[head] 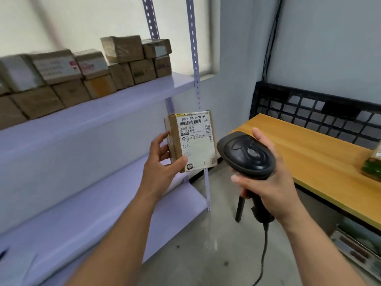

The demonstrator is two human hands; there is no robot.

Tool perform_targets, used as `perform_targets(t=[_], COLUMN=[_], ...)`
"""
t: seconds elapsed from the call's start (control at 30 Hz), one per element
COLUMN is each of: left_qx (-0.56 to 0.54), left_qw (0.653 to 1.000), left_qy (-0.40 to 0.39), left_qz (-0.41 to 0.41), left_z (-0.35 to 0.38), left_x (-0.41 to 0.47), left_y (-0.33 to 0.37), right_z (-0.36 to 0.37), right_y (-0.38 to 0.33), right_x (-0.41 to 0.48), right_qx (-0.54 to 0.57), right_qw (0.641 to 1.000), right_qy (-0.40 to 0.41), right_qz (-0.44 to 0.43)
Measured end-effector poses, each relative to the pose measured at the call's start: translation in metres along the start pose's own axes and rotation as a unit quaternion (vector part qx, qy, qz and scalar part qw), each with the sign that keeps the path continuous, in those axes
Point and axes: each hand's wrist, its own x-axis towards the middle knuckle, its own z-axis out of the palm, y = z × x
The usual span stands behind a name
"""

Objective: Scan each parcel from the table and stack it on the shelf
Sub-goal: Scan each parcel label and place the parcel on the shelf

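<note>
My left hand [162, 162] grips a small brown cardboard parcel [195, 141] upright by its left side, thumb on the front. Its white shipping label with barcodes faces me. My right hand [266, 182] holds a black handheld barcode scanner [245, 153] by the handle, its head just right of the parcel and its cable trailing to the floor. The lavender metal shelf [127, 96] stands to the left, with several taped brown parcels [86, 73] stacked in two layers on its upper board.
A wooden table [313, 153] stands at right with a black mesh crate [321, 112] behind it and a green-and-brown parcel [374, 162] at its right edge. Lower shelf boards [86, 219] lie below left. Grey floor [206, 244] runs between shelf and table.
</note>
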Motion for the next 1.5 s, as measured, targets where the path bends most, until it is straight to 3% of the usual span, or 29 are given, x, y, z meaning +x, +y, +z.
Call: perform_targets(t=[0.33, 0.77, 0.9, 1.1, 1.5], left_qx=[0.034, 0.084, 0.054, 0.047, 0.122], left_qw=[0.994, 0.965, 0.955, 0.923, 0.907], left_qy=[0.106, 0.242, 0.285, 0.380, 0.398], left_qz=[0.021, 0.049, 0.055, 0.022, -0.068], left_z=[-0.178, -0.443, -0.511, -0.598, -0.698], left_x=[-0.021, -0.054, -0.042, -0.018, 0.046], left_y=[-0.002, -0.015, -0.023, -0.018, -0.045], right_z=[0.162, 0.395, 0.453, 0.519, 0.583], right_y=[-0.026, -0.060, -0.062, -0.062, -0.056], right_x=[0.015, 0.015, 0.019, 0.025, 0.053], right_qx=[0.057, 0.038, 0.033, 0.045, 0.034], right_qw=[0.994, 0.986, 0.982, 0.978, 0.972], right_qy=[-0.089, -0.159, -0.180, -0.196, -0.222], right_qz=[-0.026, -0.042, -0.047, -0.054, -0.066])
